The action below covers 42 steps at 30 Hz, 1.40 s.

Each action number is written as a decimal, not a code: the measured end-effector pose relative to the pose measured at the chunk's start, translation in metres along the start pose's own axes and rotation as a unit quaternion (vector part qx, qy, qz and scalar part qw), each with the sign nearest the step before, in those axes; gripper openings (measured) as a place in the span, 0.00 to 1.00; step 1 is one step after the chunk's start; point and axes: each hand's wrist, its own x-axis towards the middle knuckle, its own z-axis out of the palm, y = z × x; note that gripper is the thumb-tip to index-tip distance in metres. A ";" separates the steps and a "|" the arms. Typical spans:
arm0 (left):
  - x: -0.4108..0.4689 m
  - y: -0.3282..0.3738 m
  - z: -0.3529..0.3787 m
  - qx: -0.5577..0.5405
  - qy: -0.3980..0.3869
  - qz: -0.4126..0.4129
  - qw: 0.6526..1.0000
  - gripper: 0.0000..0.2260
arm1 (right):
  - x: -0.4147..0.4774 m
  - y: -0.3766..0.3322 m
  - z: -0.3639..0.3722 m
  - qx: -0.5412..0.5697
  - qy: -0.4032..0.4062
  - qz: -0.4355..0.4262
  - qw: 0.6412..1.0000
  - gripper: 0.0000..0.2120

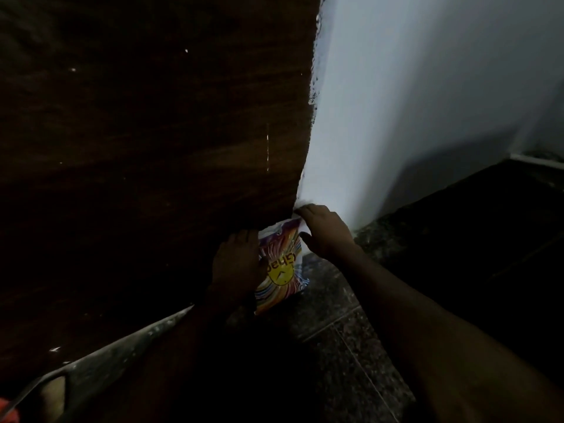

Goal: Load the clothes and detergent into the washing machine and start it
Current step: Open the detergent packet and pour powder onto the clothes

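Observation:
A colourful detergent packet with a yellow disc and rainbow rays stands on the dark speckled floor, in the corner where a brown wooden panel meets a white wall. My left hand grips the packet's left side, thumb across its front. My right hand pinches the packet's top right corner, close to the wall. No washing machine or clothes are in view. The scene is dim.
The wide brown wooden panel fills the left half. The white wall rises to the right. A raised dark granite step runs along the right side. The speckled floor lies below. A pale metal frame crosses the lower left.

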 end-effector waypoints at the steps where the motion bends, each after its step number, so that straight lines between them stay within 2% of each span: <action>1: 0.001 0.001 0.000 0.012 -0.006 -0.006 1.000 0.27 | 0.004 -0.002 0.000 -0.006 0.003 -0.001 1.000 0.25; 5: 0.007 0.001 -0.002 0.066 -0.012 -0.040 0.997 0.18 | 0.013 -0.014 0.002 -0.029 -0.013 -0.010 0.999 0.18; 10: 0.007 0.006 -0.003 0.098 -0.041 -0.050 0.993 0.14 | 0.011 -0.018 0.007 -0.047 -0.028 -0.003 0.998 0.17; 13: 0.006 0.011 -0.005 -0.007 -0.027 -0.051 0.998 0.11 | 0.008 -0.013 0.006 -0.045 -0.030 0.003 0.999 0.16; 15: 0.005 0.013 -0.007 -0.093 -0.033 -0.076 0.992 0.04 | 0.004 -0.009 0.005 -0.039 -0.030 0.010 0.999 0.14; 16: 0.005 0.014 -0.008 -0.111 -0.037 -0.083 0.990 0.04 | 0.002 -0.007 0.003 -0.037 -0.036 0.014 0.999 0.13; 23: 0.011 0.006 -0.020 -0.173 -0.022 -0.089 0.981 0.07 | -0.002 -0.002 -0.015 -0.004 -0.036 0.006 0.999 0.10; 28: 0.016 -0.014 -0.021 -0.194 -0.071 -0.080 0.975 0.03 | -0.003 -0.011 -0.014 -0.017 -0.052 0.002 0.998 0.12; 32: 0.011 -0.028 -0.019 -0.266 -0.109 -0.089 0.954 0.15 | 0.004 -0.023 -0.018 -0.011 -0.043 -0.009 0.999 0.12; 34: 0.010 -0.031 -0.018 -0.287 -0.109 -0.100 0.946 0.17 | 0.007 -0.029 -0.021 -0.001 -0.030 -0.019 0.999 0.12; 36: 0.013 -0.030 -0.021 -0.317 -0.075 -0.123 0.937 0.15 | 0.007 -0.030 -0.025 0.025 -0.020 -0.009 0.999 0.11; 38: 0.019 -0.022 -0.027 -0.374 -0.045 -0.104 0.920 0.17 | 0.005 -0.023 -0.035 0.072 0.005 0.023 0.997 0.09; 42: 0.034 0.016 -0.057 -0.456 0.001 -0.071 0.887 0.07 | -0.005 0.002 -0.061 0.202 0.115 0.075 0.970 0.06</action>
